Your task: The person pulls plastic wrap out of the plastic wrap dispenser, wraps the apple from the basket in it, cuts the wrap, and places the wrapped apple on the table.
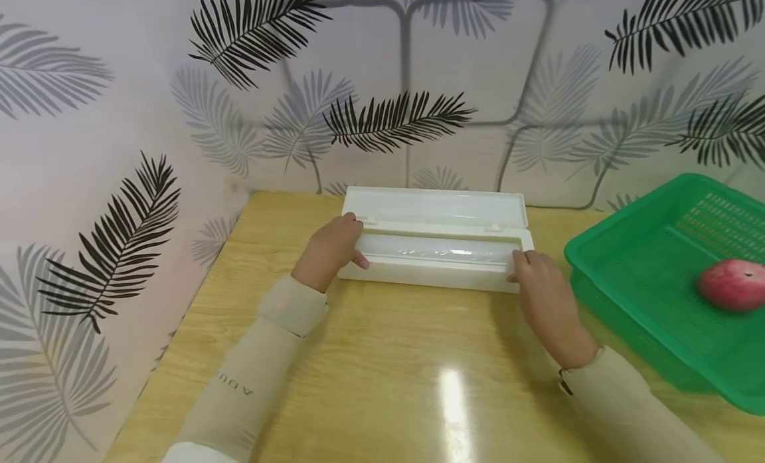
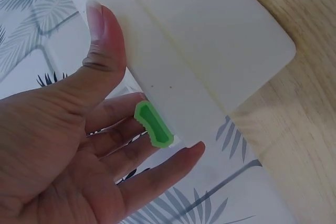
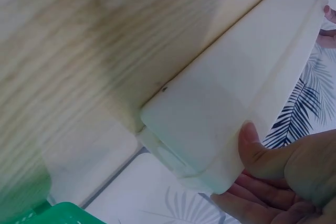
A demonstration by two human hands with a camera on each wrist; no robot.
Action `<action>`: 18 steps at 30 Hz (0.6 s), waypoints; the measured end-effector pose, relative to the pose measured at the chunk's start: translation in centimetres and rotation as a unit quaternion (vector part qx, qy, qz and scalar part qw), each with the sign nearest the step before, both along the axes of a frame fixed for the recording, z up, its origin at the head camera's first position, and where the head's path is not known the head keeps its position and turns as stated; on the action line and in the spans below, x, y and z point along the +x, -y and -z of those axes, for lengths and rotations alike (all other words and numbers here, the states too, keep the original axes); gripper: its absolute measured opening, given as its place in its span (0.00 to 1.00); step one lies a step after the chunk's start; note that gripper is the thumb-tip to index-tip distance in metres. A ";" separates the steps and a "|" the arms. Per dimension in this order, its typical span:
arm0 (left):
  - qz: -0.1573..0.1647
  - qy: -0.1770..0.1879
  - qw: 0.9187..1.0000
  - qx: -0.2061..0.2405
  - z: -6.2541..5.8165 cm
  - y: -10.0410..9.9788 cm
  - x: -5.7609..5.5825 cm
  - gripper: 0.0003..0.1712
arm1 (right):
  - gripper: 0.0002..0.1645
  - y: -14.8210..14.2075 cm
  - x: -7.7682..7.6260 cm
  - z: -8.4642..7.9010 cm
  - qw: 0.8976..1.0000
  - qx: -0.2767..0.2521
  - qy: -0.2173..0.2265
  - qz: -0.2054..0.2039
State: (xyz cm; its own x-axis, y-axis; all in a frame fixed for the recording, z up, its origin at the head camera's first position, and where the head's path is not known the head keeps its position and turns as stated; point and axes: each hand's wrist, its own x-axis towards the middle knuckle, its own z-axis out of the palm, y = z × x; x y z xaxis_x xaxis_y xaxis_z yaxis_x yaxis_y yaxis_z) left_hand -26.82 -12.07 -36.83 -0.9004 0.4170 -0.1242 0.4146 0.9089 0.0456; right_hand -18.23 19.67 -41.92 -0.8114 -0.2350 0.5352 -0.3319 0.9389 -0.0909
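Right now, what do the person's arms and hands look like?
Left hand, right hand: bare, no gloves. Left sleeve: beige, banded cuff, small dark lettering, white area at the head view's bottom edge. Right sleeve: beige, small dark detail at the wrist.

We seem to be in a home, perhaps its kitchen or dining corner, though our tight view leaves the exact room uncertain. We see a glossy wood-grain table (image 1: 382,370) against the far wall (image 1: 358,51), patterned with black and grey feathery leaves. To the right stands a green plastic basket (image 1: 609,317) with a reddish fruit (image 1: 734,285); farther back, a white box (image 1: 430,275) holds clear film (image 1: 430,249).
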 end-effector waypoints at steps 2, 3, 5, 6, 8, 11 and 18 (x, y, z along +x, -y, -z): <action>-0.003 0.002 1.000 -0.005 -0.2 -0.3 -0.4 0.32 | 0.15 -0.1 -0.4 -0.2 1.000 -0.002 0.010 0.007; -0.005 0.005 1.000 -0.006 -0.3 -0.4 -0.5 0.33 | 0.15 -0.1 -0.6 -0.2 1.000 -0.004 0.016 0.009; -0.009 0.011 1.000 -0.006 -0.4 -0.6 -0.9 0.33 | 0.15 -0.2 -1.1 -0.4 0.999 -0.006 0.034 0.018; -0.011 0.013 1.000 -0.006 -0.5 -0.7 -1.1 0.33 | 0.15 -0.2 -1.4 -0.6 0.999 -0.006 0.043 0.022; -0.015 0.013 1.000 -0.005 -0.5 -0.6 -1.6 0.33 | 0.14 -0.1 -2.1 -0.8 0.998 -0.001 0.060 0.032; -0.015 0.009 1.000 -0.002 -0.3 -0.5 -2.4 0.33 | 0.12 0.0 -3.0 -1.1 0.996 0.016 0.076 0.041; -0.038 0.012 0.999 0.028 0.1 -1.0 -3.5 0.33 | 0.12 0.0 -4.2 -1.5 0.993 0.024 0.095 0.058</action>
State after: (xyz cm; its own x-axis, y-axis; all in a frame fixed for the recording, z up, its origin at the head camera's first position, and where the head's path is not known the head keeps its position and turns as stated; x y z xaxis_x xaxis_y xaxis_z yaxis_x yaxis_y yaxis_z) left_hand -30.33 -11.04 -36.94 -0.9269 0.3538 -0.1254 0.3421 0.9337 0.1058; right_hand -22.45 19.68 -40.44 -0.9201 -0.1555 0.3595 -0.2020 0.9747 -0.0953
